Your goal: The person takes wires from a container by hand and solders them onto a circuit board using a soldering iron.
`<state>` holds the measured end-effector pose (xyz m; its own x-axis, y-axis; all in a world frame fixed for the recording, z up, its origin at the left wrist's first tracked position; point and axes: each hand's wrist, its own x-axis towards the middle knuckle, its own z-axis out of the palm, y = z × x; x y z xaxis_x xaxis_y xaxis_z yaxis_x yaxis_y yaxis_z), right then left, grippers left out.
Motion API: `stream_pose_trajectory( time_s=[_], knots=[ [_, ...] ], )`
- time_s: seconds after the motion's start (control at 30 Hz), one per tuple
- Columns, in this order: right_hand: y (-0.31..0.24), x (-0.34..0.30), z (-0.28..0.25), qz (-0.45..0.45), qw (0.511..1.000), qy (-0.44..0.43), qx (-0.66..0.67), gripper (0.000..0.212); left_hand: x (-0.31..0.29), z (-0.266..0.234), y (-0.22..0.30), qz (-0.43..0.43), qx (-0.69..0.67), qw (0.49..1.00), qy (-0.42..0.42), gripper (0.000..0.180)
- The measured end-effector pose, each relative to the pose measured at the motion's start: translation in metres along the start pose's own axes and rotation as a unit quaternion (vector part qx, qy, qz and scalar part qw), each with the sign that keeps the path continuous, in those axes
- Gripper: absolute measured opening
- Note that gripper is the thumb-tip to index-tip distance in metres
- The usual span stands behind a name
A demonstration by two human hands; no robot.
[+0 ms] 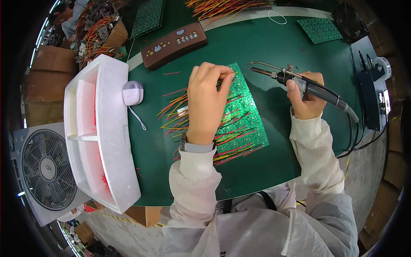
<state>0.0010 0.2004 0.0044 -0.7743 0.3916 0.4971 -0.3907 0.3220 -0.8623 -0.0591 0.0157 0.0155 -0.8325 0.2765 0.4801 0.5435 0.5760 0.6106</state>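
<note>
Green circuit board [245,96] below, my left grip [209,94] pinches a wire [223,75], my right grip [309,100] clasps a soldering iron [319,91]; I judge wire-placing underway, steady tip contact next.

Short dark lettering [222,253] on the lower front of the pale jacket [252,229] is cut by the frame's edge, and an emblem [48,167] at the grey fan's [48,172] centre and a label [300,84] on the soldering iron [317,91] are too small to read.
</note>
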Motion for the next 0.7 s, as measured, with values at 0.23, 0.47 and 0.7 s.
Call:
stream_pose_trajectory(
  time_s=[0.23,0.47,0.7],
  knots=[
    [-0.0013,0.0003,0.0021,0.004,1.0,-0.01,0.012,0.021,-0.0022,0.0026,-0.0028,-0.021,-0.021,0.999,0.024,0.008],
    [0.0002,-0.0007,0.0025,-0.003,1.0,-0.014,0.015,0.021,-0.0018,0.0038,-0.0041,0.019,-0.005,0.999,0.042,0.008],
    [-0.0048,-0.0005,0.0033,0.0,1.0,-0.028,-0.002,0.021,-0.0022,0.0072,-0.0051,0.052,0.036,0.998,0.029,0.008]
  ],
)
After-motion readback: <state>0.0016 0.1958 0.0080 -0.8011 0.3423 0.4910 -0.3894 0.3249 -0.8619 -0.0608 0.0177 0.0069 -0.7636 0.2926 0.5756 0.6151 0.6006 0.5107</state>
